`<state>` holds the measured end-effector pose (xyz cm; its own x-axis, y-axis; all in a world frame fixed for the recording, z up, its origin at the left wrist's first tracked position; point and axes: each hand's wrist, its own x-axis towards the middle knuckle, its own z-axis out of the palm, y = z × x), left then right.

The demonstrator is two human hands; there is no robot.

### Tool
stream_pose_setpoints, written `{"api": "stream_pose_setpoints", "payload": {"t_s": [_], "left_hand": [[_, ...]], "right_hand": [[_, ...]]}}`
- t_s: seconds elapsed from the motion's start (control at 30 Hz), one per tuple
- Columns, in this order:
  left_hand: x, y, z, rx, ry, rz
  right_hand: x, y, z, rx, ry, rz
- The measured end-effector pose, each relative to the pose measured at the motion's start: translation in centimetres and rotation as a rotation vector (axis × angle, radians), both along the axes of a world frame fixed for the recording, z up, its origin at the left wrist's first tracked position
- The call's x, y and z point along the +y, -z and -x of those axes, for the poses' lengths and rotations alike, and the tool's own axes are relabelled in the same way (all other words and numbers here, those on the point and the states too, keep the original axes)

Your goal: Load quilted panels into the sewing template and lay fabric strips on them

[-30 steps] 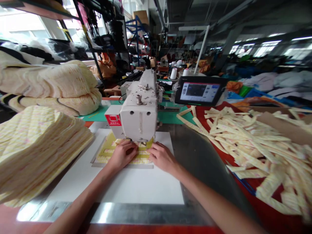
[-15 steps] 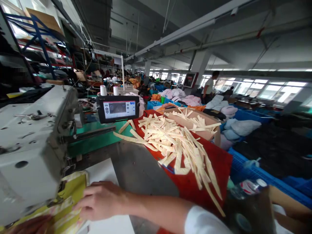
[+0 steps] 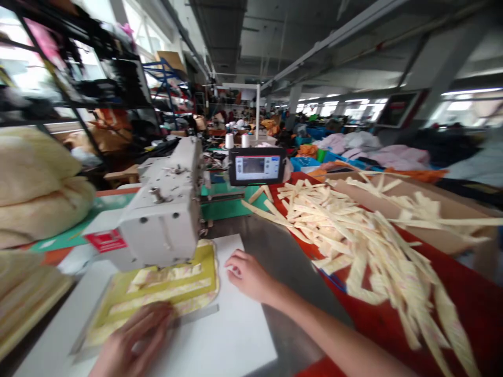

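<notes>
- The quilted yellow fabric piece [image 3: 207, 272] lies on the white board [image 3: 243, 330], just in front of the needle end of the industrial sewing machine [image 3: 161, 209], its far edge partly under the machine head.
- Pale printed strips [image 3: 165, 275] sit across the yellow piece in parallel rows.
- The left hand [image 3: 133, 335] lies over the near edge of the fabric, fingers spread. It is blurred, so I can't tell whether its grip is clamped on the cloth.
- The right hand [image 3: 249, 276] rests on the white board beside the fabric, not touching it, its grip apart and empty.
- The board sits on a steel desk [image 3: 283, 251].
- Right of the hand, a heap of cut quilted strips [image 3: 353, 246] covers a red mat [image 3: 444, 262] and spills into a cardboard tray [image 3: 440, 199].
- Beyond the machine stand a control screen [image 3: 257, 166] and two thread cones [image 3: 229, 140].
- On the left are a stack of quilted pieces [image 3: 27, 298] and a padded bundle [image 3: 35, 178], with metal shelving [image 3: 98, 78] behind.
</notes>
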<state>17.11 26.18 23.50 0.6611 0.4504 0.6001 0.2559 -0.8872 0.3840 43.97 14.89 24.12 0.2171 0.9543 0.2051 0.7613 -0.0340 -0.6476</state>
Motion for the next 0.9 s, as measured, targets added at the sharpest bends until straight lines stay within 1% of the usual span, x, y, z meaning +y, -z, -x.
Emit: {"api": "stream_pose_setpoints", "payload": {"t_s": [0.03,0.1,0.13,0.2,0.27,0.4,0.47,0.53,0.57,0.63,0.73,0.8,0.9], "left_hand": [[-0.5,-0.7,1.6,0.012,0.034,0.017],[-1.7,-2.0,3.3,0.044,0.085,0.083],[-2.3,-2.5,3.6,0.054,0.087,0.12],[-3.5,-3.2,3.6,0.06,0.034,0.179],[-4.6,-3.4,3.4,0.05,-0.002,0.206],[-6.2,-2.9,3.7,-0.02,-0.039,0.201],[-6.9,-2.7,3.8,-0.027,-0.119,0.235],[-7.4,-2.6,3.7,-0.02,-0.203,0.29],[-7.6,-2.6,3.6,-0.019,-0.227,0.317],[-7.8,-2.6,3.3,-0.021,-0.227,0.357],[-7.8,-2.9,2.6,0.005,-0.155,0.372],[-7.9,-3.2,2.1,0.044,-0.112,0.367],[-8.1,-3.5,1.8,0.066,-0.087,0.345]], "right_hand": [[-0.5,-0.1,-0.3,0.019,-0.02,-0.004],[-1.5,-0.3,-1.1,0.018,-0.023,0.013],[-2.0,-0.3,-1.5,0.014,-0.021,0.035],[-3.0,-0.4,-2.6,0.0,0.0,0.087],[-4.1,-0.6,-4.0,-0.015,0.036,0.149],[-6.4,-1.2,-7.0,-0.022,0.12,0.289],[-7.4,-1.6,-8.2,-0.011,0.124,0.339],[-8.0,-1.8,-8.7,0.005,0.104,0.368],[-8.2,-1.8,-8.7,0.013,0.096,0.37],[-8.0,-1.5,-8.2,0.021,0.103,0.345],[-6.9,-0.5,-6.7,-0.012,0.212,0.245],[-6.1,0.1,-5.9,-0.028,0.245,0.177],[-6.1,0.3,-6.0,-0.025,0.17,0.117]]}}
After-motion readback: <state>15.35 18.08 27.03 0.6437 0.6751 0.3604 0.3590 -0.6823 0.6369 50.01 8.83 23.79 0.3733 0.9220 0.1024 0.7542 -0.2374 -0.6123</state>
